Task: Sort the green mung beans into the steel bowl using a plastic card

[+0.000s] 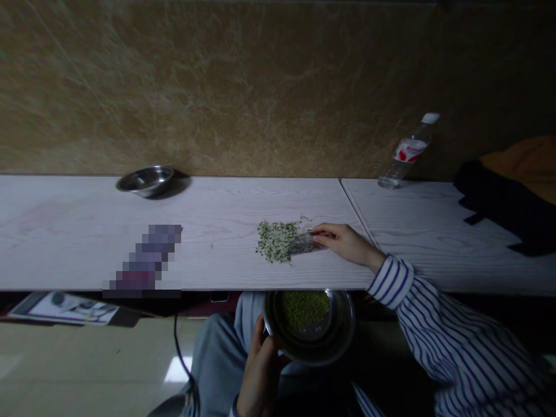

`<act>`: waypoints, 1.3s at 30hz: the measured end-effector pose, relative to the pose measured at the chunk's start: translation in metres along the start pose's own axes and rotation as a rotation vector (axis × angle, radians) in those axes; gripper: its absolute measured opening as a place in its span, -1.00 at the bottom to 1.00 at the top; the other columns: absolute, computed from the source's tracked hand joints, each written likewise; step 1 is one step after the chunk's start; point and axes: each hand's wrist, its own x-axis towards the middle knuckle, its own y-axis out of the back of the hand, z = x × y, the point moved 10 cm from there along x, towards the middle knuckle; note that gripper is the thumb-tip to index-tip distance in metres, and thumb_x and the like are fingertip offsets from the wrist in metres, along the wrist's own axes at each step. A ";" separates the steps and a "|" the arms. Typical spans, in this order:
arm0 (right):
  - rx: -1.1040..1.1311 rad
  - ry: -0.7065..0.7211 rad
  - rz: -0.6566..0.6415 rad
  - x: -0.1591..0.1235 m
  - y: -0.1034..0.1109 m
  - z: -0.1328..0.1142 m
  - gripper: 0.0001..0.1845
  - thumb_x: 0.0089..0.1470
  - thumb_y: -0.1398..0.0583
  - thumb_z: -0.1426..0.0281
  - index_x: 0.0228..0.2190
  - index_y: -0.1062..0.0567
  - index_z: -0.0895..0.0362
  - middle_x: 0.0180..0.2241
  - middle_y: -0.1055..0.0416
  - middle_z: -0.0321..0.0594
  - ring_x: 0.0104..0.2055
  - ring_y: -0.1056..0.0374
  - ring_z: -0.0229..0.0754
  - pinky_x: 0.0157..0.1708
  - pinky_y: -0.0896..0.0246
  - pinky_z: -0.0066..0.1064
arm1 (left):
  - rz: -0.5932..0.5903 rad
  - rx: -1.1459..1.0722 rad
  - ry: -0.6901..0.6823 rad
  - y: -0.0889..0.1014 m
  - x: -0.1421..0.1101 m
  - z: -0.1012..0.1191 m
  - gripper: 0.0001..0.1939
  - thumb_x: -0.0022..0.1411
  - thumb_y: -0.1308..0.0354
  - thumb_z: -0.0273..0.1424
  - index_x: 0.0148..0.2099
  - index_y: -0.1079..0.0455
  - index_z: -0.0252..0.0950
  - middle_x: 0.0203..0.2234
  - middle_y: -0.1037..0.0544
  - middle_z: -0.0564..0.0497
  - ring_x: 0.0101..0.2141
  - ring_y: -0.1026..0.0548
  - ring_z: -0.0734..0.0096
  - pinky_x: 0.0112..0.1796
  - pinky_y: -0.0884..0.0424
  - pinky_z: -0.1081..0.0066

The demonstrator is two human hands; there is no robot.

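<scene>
Below the table's front edge, my left hand [262, 359] is closed on the rim of a metal bowl [310, 353]. Small green beans [305, 308], like mung beans, lie inside it. My right hand [347, 243] is over the table, its fingers pinching a flat, mottled grey piece [303, 244] whose exact kind I cannot make out. The grey piece rests at the right side of a patch of green beans and white grains [275, 240] spread thinly on the tabletop. A few grains lie apart above the patch.
A second metal bowl [147, 180] sits by the wall, left of the grains. A clear plastic bottle [408, 152] leans at the back right, near dark and orange fabric [512, 197]. A pixelated object [145, 260] lies left on the white table [226, 272]. A black cable [176, 339] hangs below.
</scene>
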 end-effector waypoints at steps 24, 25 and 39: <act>-0.002 0.024 0.242 -0.004 0.019 0.012 -0.72 0.12 -0.24 0.20 -0.19 -0.62 0.07 -0.20 -0.63 -0.15 -0.18 -0.53 -0.07 -0.15 -0.47 -0.21 | 0.039 -0.015 0.027 0.003 0.000 -0.011 -0.27 0.02 -0.29 -0.34 0.27 -0.28 -0.19 0.03 -0.53 -0.14 -0.11 -0.52 0.12 -0.23 -0.43 0.29; -0.013 0.031 0.232 -0.005 0.018 0.009 -0.73 0.12 -0.24 0.21 -0.20 -0.62 0.07 -0.21 -0.63 -0.16 -0.17 -0.53 -0.07 -0.15 -0.47 -0.21 | 0.038 -0.008 0.027 0.004 0.000 -0.011 -0.28 0.02 -0.29 -0.33 0.26 -0.28 -0.19 0.01 -0.54 -0.13 -0.14 -0.52 0.14 -0.24 -0.43 0.29; -0.119 0.053 0.210 -0.022 0.021 -0.006 -0.76 0.10 -0.23 0.28 -0.23 -0.65 0.06 -0.20 -0.65 -0.17 -0.16 -0.54 -0.04 -0.21 -0.47 -0.23 | 0.016 0.005 0.032 0.003 -0.002 -0.009 -0.29 0.00 -0.28 -0.33 0.24 -0.28 -0.18 0.00 -0.54 -0.14 -0.16 -0.52 0.20 -0.24 -0.44 0.35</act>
